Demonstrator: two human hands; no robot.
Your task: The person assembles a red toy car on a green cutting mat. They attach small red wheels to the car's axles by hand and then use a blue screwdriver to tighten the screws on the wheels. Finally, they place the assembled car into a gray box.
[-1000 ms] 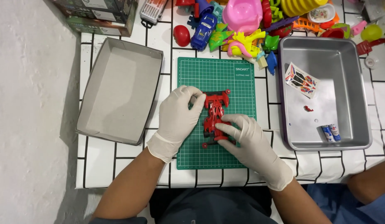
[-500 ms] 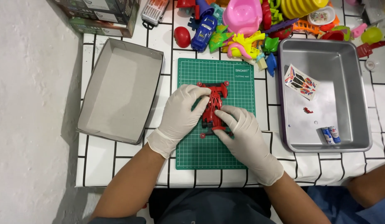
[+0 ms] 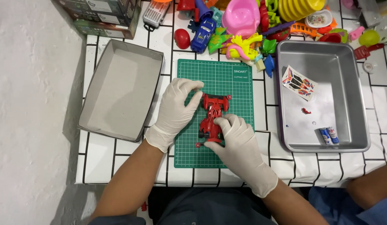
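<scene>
From the head camera I'm looking straight down at a white tabletop crossed by black grid lines [image 3: 131, 160], and both gloved hands are working over a green cutting mat [image 3: 235, 83] in the middle. A red toy car [image 3: 213, 116] is lying on that mat, lengthwise, its wide end pointing away from the person. The left hand [image 3: 175, 110] is sitting beside the car on its left, fingers curled, the fingertips touching the car's far end near the wide part. I'm not seeing it clamped around anything; it's pressing against the side. The right hand [image 3: 237, 139] is coming in from below, fingers closed over the near end of the car, pinching it against the mat. A small red wheel-like piece [image 3: 197, 145] is lying loose on the mat just beside that near end.

To the left, an open grey cardboard tray [image 3: 97, 89] is sitting tilted on the table. To the right, a metal tray [image 3: 356, 96] is holding a sticker sheet [image 3: 299, 82], a tiny red part [image 3: 305, 111] and two small batteries [image 3: 329, 136] near its front edge. Along the far edge I'm seeing a heap of colourful plastic toys [image 3: 243, 41], a blue toy car [image 3: 203, 32] among them. Another person's arm [image 3: 370, 187] is showing at the bottom right corner.
</scene>
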